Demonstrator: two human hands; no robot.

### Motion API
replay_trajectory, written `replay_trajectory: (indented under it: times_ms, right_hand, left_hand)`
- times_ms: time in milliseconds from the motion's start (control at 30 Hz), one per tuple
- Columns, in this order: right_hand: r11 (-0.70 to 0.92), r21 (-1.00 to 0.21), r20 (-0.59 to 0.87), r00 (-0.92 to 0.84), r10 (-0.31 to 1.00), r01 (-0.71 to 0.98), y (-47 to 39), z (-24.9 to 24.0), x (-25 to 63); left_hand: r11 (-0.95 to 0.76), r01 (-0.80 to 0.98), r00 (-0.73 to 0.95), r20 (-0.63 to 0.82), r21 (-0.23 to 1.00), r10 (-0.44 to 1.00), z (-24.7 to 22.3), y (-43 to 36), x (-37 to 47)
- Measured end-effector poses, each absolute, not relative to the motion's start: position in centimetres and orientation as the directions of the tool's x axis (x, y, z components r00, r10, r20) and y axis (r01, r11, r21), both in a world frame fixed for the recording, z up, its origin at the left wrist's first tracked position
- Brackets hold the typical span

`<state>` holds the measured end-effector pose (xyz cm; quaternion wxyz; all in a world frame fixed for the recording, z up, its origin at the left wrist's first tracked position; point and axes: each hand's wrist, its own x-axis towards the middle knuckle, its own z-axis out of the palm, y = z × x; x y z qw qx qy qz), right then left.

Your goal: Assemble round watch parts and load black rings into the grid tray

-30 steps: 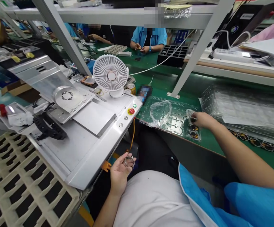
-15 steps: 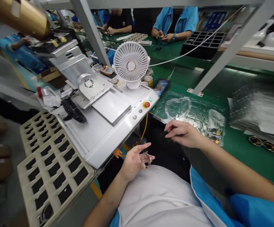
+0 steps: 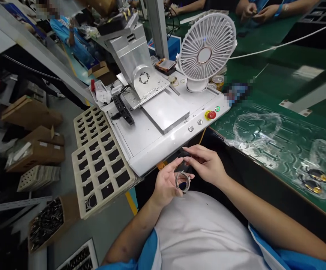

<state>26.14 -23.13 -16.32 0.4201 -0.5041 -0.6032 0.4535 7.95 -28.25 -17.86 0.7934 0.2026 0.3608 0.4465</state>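
Observation:
My left hand (image 3: 165, 183) is closed around a round silver metal watch case (image 3: 183, 182), holding it by the rim near my belly with its open ring facing up. My right hand (image 3: 208, 165) is right beside it, thumb and forefinger pinched together at the left fingertips. A small dark piece (image 3: 183, 153) shows at that pinch, too unclear to name. Left of the machine lies a beige tray (image 3: 75, 168) with dark slots, and one round watch part (image 3: 91, 202) sits in its near corner slot.
A white machine base (image 3: 151, 157) with a red stop button (image 3: 211, 115) stands ahead, a white fan (image 3: 206, 48) on it. On the green table to the right lie clear plastic trays (image 3: 278, 150), plastic bags and round black-and-gold parts (image 3: 311, 186). Co-workers' hands (image 3: 260, 15) are across the table.
My right hand has come left and down from above the table edge to meet my left hand. The view has turned left. The watch case stays in my left hand.

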Motion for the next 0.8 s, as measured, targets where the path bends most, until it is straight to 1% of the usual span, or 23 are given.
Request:
replay_trajectory:
  times_ms: [133, 233, 333, 400, 500, 533, 567, 600, 667, 733, 800]
  right_hand:
    - [0.224, -0.939, 0.202, -0.109, 0.973, 0.259, -23.3, -16.4, 26.0]
    - [0.302, -0.910, 0.274, -0.133, 0.952, 0.285, -23.1, -16.5, 26.4]
    - [0.353, -0.872, 0.307, -0.183, 0.934, 0.340, -23.1, -16.5, 26.7]
    - [0.401, -0.841, 0.322, -0.259, 0.911, 0.363, -22.8, -16.2, 26.8]
    - [0.457, -0.823, 0.318, -0.393, 0.863, 0.337, -21.0, -15.6, 27.1]
    - [0.442, -0.833, 0.301, -0.396, 0.868, 0.334, -19.8, -15.4, 27.2]
    - [0.393, -0.855, 0.267, -0.362, 0.893, 0.339, -18.5, -15.1, 27.4]
    - [0.310, -0.885, 0.209, -0.298, 0.931, 0.347, -16.9, -14.9, 27.5]
    - [0.066, -0.942, 0.021, -0.139, 0.990, 0.329, -13.4, -14.3, 27.6]
    - [-0.171, -0.948, -0.187, -0.036, 0.982, 0.270, -10.1, -13.7, 27.4]
    - [-0.334, -0.910, -0.344, 0.005, 0.939, 0.245, -7.7, -13.2, 27.0]
  left_hand:
    - [0.484, -0.605, 0.360, -0.326, 0.632, 0.874, -18.1, -28.1, 7.9]
    - [0.454, -0.625, 0.357, -0.285, 0.635, 0.889, -18.5, -28.2, 8.0]
    - [0.455, -0.631, 0.360, -0.282, 0.628, 0.889, -18.7, -28.1, 8.0]
    - [0.466, -0.627, 0.359, -0.299, 0.624, 0.884, -18.8, -27.9, 7.8]
    - [0.468, -0.632, 0.325, -0.336, 0.618, 0.884, -19.0, -27.4, 7.5]
    - [0.461, -0.640, 0.306, -0.347, 0.615, 0.887, -19.1, -27.3, 7.3]
    - [0.454, -0.648, 0.287, -0.356, 0.611, 0.889, -19.1, -27.1, 7.2]
    - [0.447, -0.656, 0.272, -0.362, 0.608, 0.892, -19.2, -27.0, 7.0]
    - [0.439, -0.664, 0.258, -0.366, 0.605, 0.894, -19.1, -27.0, 6.9]
    - [0.437, -0.662, 0.259, -0.361, 0.609, 0.896, -19.0, -27.2, 6.9]
    - [0.434, -0.658, 0.262, -0.353, 0.615, 0.898, -18.8, -27.5, 6.9]
